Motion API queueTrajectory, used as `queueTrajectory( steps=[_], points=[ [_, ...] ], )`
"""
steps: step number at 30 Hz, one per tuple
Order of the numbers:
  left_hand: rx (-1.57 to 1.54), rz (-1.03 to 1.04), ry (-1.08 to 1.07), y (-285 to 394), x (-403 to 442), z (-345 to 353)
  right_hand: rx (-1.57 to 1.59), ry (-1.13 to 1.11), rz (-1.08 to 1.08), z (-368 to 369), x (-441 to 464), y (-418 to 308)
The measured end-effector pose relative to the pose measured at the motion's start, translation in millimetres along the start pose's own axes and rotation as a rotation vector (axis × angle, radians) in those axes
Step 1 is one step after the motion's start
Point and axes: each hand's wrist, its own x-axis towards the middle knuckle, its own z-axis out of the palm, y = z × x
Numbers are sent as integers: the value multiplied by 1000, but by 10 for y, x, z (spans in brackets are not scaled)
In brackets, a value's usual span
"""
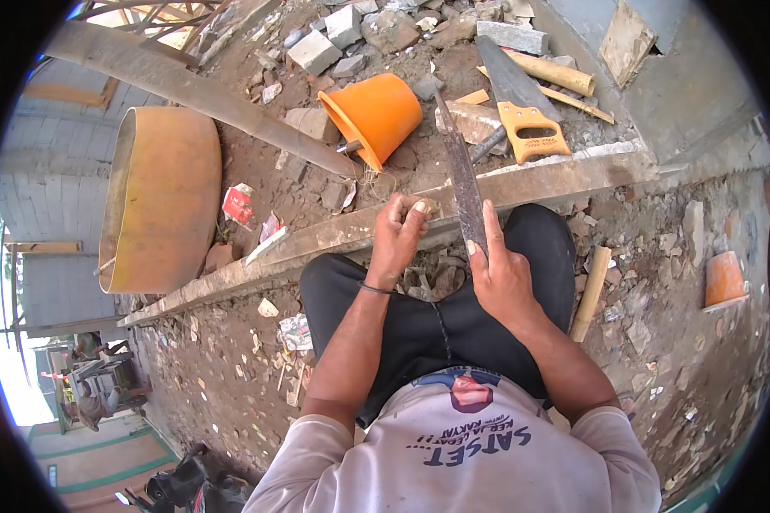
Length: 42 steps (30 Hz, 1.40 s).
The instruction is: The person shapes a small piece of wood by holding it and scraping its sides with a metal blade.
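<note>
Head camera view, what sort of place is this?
Probably an outdoor building or repair site: rectangular grey masonry blocks lie among brown, stony rubble, near a steel handsaw with a yellow-orange handle and a tipped orange plastic bucket.

"SATSET", "KERJA", "RAKYAT" on shirt (inverted)

Right hand holds a long blade over the beam
Left hand curled near the beam, orange bucket tipped beyond it

A gap opens between the left hand and right hand, but the blade borders it, the beam crosses ahead, and bucket and saw obstruct beyond.
</note>
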Motion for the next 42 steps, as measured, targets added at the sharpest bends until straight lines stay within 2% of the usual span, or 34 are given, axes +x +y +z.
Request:
queueTrajectory(
  steps=[2,4,8,10,11,13,14,18,20,23,24,25,27,29,31,33,35,40,42],
  points=[
    [3,20,-3,-41,13,-11,-45,69,-52,22,9,11],
    [10,26,-7,-77,8,-28,-194,-259,-19,36,9,58],
    [-2,14,-15,-92,18,-40,-180,-260,17,-93,118,8],
    [-19,9,-6,-107,-8,-22,-61,128,-113,-47,146,-41],
    [-36,23,3,-113,2,-22,-59,127,-110,-28,120,-43],
    [-5,17,1,-93,2,-38,-99,-13,-5,20,71,-47],
    [23,14,0,-78,7,-38,-162,-219,-36,-11,109,-14],
    [5,4,-10,-45,3,-13,-103,-264,56,-100,191,-35],
    [-41,30,11,-52,-4,8,-53,61,-44,-108,223,-111],
    [-30,-10,18,-56,-3,-3,-74,128,-92,-27,139,-97],
    [-29,-4,17,-60,6,-10,-146,-116,-12,-64,139,-128],
    [-21,9,12,-70,2,-14,-149,-109,-14,-74,133,-81],
    [-16,36,2,-30,93,1,-161,-277,7,-138,232,-54],
    [-55,-2,-7,-59,16,-22,-132,-314,76,-229,234,-121],
    [-57,-3,0,-72,17,-21,-75,110,-28,-241,314,-173],
    [-39,4,-4,-70,11,-32,-20,281,-100,-149,310,-152],
    [-33,-1,-4,-33,11,-40,-169,-229,20,-106,240,-84],
    [-47,-12,-26,-110,2,-76,-141,-293,74,-249,395,-165],
    [-80,-8,-45,-84,25,-77,-69,223,-50,-228,443,-286]
  ],
)
